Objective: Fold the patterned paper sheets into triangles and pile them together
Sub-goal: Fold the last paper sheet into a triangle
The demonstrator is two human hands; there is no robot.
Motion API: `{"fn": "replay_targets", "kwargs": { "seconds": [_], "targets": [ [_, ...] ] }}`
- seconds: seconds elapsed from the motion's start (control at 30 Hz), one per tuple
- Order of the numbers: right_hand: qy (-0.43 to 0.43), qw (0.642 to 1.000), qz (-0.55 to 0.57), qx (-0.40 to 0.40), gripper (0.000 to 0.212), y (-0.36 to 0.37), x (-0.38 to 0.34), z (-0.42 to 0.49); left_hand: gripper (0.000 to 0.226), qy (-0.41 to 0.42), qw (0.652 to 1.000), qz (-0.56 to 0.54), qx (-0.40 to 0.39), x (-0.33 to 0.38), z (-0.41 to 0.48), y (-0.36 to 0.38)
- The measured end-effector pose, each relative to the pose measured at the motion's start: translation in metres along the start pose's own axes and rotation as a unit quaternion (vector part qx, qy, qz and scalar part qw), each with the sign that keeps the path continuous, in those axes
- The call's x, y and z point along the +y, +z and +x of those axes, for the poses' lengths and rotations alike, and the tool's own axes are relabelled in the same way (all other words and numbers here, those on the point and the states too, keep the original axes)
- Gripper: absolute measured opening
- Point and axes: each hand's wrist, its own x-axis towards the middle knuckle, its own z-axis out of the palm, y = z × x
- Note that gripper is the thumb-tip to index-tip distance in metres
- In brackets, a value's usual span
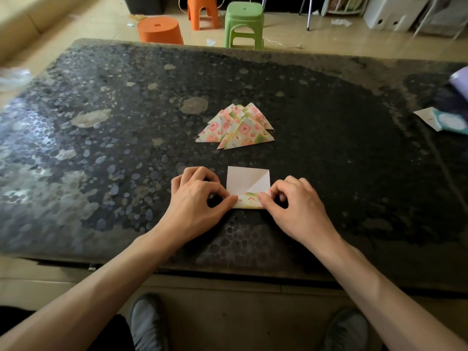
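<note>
The left grip [197, 198] and right grip [296, 206] each pinch the turned-up near edge of the paper sheet [247, 179] on the tabletop [126, 122]; the triangle pile [235, 127] lies beyond.

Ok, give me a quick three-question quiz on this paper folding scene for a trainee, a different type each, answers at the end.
1. True or false: the sheet being folded lies white side up, its near edge turned over to show the pattern.
2. Where is the pile of folded triangles relative to that sheet? A) nearer the person B) farther across the table C) on a stool
3. Which hand or hands pinch the sheet's near edge?

Key: 1 true. 2 B. 3 both, the left hand and the right hand.
</note>
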Motion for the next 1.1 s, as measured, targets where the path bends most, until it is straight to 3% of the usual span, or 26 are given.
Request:
{"fn": "replay_targets", "kwargs": {
  "seconds": [1.1],
  "targets": [
    [0.045,0.997,-0.014,-0.058,0.025,-0.009,-0.009,0.008,0.025,0.028,0.998,0.030,0.042,-0.003,-0.003,0.011]
  ]
}}
